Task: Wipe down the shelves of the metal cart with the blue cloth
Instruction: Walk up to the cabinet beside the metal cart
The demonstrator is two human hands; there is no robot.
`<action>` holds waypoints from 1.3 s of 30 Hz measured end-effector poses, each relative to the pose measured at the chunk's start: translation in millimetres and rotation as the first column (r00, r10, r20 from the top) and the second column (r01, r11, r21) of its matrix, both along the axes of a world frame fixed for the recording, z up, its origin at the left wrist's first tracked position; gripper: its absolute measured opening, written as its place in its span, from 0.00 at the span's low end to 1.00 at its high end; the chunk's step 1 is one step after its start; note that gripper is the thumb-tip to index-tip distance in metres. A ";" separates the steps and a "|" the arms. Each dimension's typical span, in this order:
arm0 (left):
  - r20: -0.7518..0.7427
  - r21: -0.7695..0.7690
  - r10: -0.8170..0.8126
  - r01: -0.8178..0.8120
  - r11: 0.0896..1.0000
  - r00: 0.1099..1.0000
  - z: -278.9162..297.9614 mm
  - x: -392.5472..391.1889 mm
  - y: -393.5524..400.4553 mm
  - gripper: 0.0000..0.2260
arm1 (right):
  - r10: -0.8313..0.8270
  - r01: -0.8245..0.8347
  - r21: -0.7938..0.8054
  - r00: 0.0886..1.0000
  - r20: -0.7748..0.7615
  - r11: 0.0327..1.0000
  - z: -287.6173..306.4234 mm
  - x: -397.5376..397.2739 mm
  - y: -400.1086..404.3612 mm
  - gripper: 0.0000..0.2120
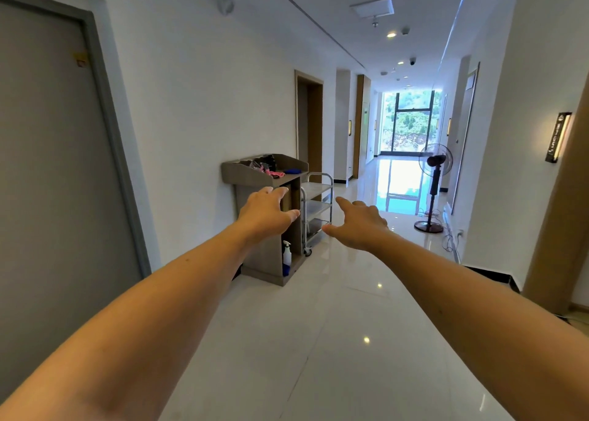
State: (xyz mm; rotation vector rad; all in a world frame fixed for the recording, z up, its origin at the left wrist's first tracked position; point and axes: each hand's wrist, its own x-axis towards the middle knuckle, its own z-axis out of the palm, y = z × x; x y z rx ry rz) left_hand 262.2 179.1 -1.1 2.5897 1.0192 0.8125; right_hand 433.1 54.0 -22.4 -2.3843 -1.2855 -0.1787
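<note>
**Two Empty Hands Approaching the Cart Station**

Two bare forearms are extending forward over the glossy white floor [318, 341]. The left hand [267, 214] is reaching out palm-down, fingers straight and spread; this grip is apart and is holding nothing. The right hand [357, 223] is doing the same, with the index finger extended, the other fingers loosely bent and the thumb out to the side; this grip is also apart and is touching nothing.

Beyond the hands, a wooden service stand [264, 261] is standing against the left wall. A white spray bottle [287, 253] is sitting in its lower open compartment. On its upper tray, a pink cloth [274, 173] is lying just beside the blue cloth [294, 171], which is resting near the right end.

Just beside the stand, on its far side, the metal cart [317, 210] is standing on casters with three shelves showing. Farther down the corridor, a pedestal fan [434, 191] is standing near the right wall, with cables trailing on the floor.

Hazards, as judged from this position:
- Wrong cloth: the pink and blue cloths are lying close together, so a hurried reach is likely to take the pink one.
- Rolling cart: the casters are likely to let the cart shift under wiping pressure unless one hand is steadying the frame.
- Slipping: the polished floor is looking slick.

The wiping step is not yet begun.
</note>
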 end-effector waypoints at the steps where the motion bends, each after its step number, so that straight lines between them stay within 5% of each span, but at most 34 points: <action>1: -0.007 0.001 0.001 -0.001 1.000 1.000 -0.3 9.6 5.5 0.32 | 0.002 -0.002 -0.002 1.000 -0.005 1.000 -1.5 10.0 6.5 0.39; 11: -0.043 0.001 -0.034 0.034 0.999 0.998 -15.3 78.6 76.6 0.31 | -0.011 0.010 -0.021 1.000 -0.029 1.000 -20.9 75.0 83.7 0.39; 28: 0.003 0.049 -0.101 0.101 0.994 0.995 5.2 167.7 359.3 0.30 | -0.079 0.082 0.050 0.995 -0.053 0.995 4.6 148.2 353.0 0.40; 39: -0.086 -0.019 -0.132 0.131 0.991 0.988 -21.4 240.1 462.6 0.30 | -0.070 0.073 0.031 0.994 -0.085 0.997 -30.1 210.9 454.8 0.37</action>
